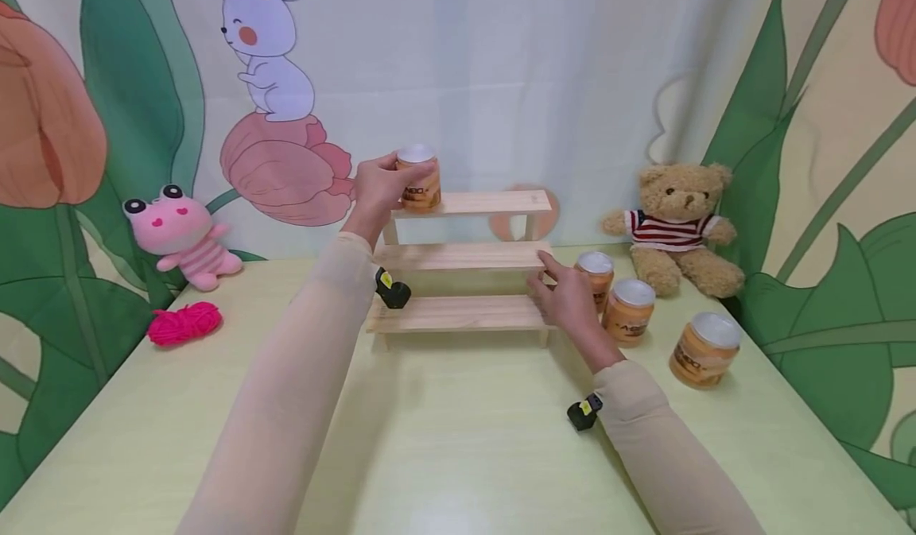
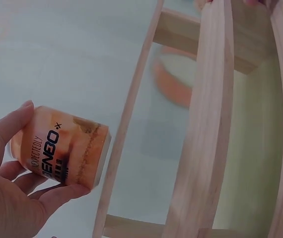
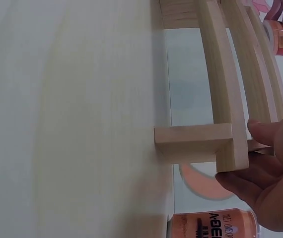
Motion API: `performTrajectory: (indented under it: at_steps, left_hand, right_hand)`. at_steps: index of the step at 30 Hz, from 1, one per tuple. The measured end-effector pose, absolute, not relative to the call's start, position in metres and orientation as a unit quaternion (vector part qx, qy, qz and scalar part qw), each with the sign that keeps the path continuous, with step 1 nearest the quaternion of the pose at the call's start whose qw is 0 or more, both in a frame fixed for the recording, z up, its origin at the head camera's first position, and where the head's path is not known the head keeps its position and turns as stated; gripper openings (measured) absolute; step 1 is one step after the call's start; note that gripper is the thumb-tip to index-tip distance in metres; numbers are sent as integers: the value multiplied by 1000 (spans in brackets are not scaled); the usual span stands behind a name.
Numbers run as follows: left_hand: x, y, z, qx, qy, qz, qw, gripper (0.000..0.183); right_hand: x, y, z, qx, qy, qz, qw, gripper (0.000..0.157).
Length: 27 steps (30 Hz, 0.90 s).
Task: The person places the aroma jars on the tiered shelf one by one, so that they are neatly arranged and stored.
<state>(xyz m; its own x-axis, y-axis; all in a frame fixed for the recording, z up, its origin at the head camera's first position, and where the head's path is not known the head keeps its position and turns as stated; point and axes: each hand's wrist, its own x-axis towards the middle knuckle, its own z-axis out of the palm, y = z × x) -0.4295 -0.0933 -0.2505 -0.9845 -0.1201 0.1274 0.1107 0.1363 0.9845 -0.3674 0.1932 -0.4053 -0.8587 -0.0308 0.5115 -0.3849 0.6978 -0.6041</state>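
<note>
My left hand (image 1: 379,191) grips an orange can (image 1: 421,189) with a pale lid, fingers and thumb around its sides. The can is upright at the left end of the top step of a three-tier wooden rack (image 1: 458,257). In the left wrist view, the can's (image 2: 64,146) base is right by the top board; whether it touches is hard to tell. My right hand (image 1: 568,288) holds the rack's right end. In the right wrist view, thumb and fingers (image 3: 243,186) bend around the board ends of the rack (image 3: 226,74).
Three similar cans stand right of the rack: one behind my right hand (image 1: 597,269), one beside it (image 1: 630,312), one farther right (image 1: 704,350). A teddy bear (image 1: 680,225) sits back right. A pink plush frog (image 1: 182,237) and pink yarn (image 1: 184,324) lie left on the table (image 1: 444,440).
</note>
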Motion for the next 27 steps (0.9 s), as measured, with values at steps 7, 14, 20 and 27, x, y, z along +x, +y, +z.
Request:
performTrajectory:
  at_steps: [7,14,20,27]
  left_hand:
    - [-432,-94,-251,9,-743,-664,84,67]
    - [-433,-94,-249,14,-752,-652,92,66]
    - [-433,-92,-250,18,-758,-646,93,65]
    - [-434,-91,-252,12,-754,-650,90,61]
  right_hand:
    - [-372,191,-410,99,-880,365,288,42]
    - [-371,190,-409,100,-877,370,290,42]
    - [-369,190,-409,106,-873,377,291,40]
    - [-369,190,-407,102,-872,385,285,41]
